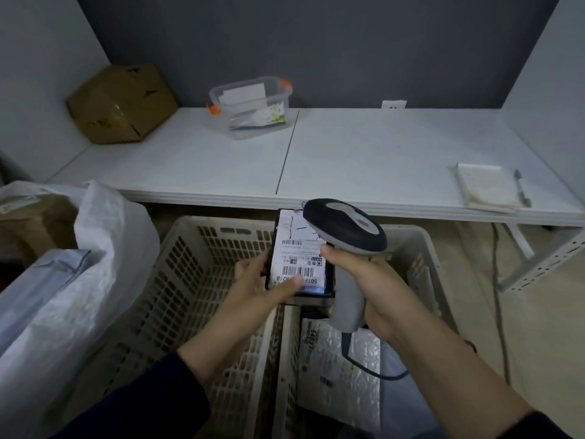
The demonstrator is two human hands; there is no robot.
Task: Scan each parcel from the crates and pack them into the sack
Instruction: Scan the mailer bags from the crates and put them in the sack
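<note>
Below the desk (364, 160) front edge, the parcel (294, 251) is gripped label-up over the crates (177, 280) by the left hand (262, 289), long axis pointing away, the scanner (345, 229) clenched over its far end by the right hand (376, 280).

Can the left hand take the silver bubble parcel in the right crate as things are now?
Probably not yet: the left hand holds the labelled parcel, and the right hand with the scanner hangs over the right crate, above the silver bubble parcel.
</note>
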